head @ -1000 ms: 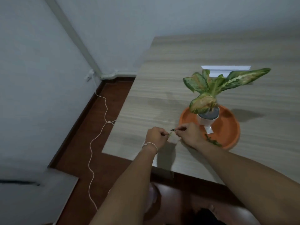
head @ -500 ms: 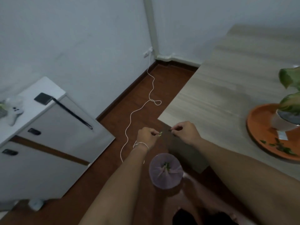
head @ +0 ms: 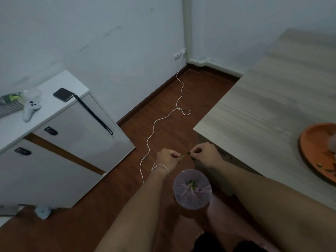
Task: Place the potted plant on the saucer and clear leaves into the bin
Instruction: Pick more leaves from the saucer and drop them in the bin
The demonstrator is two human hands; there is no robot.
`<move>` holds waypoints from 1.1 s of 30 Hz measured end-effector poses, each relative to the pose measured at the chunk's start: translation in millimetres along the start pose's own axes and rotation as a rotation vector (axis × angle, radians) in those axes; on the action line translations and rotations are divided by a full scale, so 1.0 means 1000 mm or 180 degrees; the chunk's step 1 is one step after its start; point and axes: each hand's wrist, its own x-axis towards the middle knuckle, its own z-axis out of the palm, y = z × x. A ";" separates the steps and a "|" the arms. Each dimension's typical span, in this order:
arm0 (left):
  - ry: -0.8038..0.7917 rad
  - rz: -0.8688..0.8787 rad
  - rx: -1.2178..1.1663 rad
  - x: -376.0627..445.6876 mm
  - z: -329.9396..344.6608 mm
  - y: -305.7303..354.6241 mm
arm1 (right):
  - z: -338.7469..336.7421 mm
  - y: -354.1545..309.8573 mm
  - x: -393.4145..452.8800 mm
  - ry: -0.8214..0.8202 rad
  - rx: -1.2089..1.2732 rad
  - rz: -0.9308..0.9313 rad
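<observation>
Each hand pinches a small leaf scrap: the left hand [head: 168, 158] a pale green bit [head: 182, 157], the right hand [head: 205, 154] a dark one [head: 189, 153], both above the lilac-lined bin [head: 192, 190] on the floor. The orange saucer [head: 316, 151], flecked with leaf bits, sits on the tabletop [head: 263, 115].

Dim, flat, bluish indoor light with no glare; soft shadow lies under the table [head: 263, 106] edge right of the fingers. Straight lines bow outward, and the right edge blurs.
</observation>
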 end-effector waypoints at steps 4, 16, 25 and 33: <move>-0.0114 0.0056 0.0080 0.008 0.006 -0.005 | 0.003 0.006 0.001 0.0006 0.0036 0.0060; -0.0323 0.0146 0.0372 0.007 0.023 -0.006 | -0.003 0.025 -0.006 -0.0132 -0.0030 0.0173; -0.0379 0.0140 0.0540 -0.001 0.041 -0.002 | -0.020 0.052 -0.018 -0.0087 0.0069 0.0345; -0.0284 0.0416 0.0521 0.001 0.059 0.040 | -0.066 0.082 -0.041 0.0163 0.0302 0.0545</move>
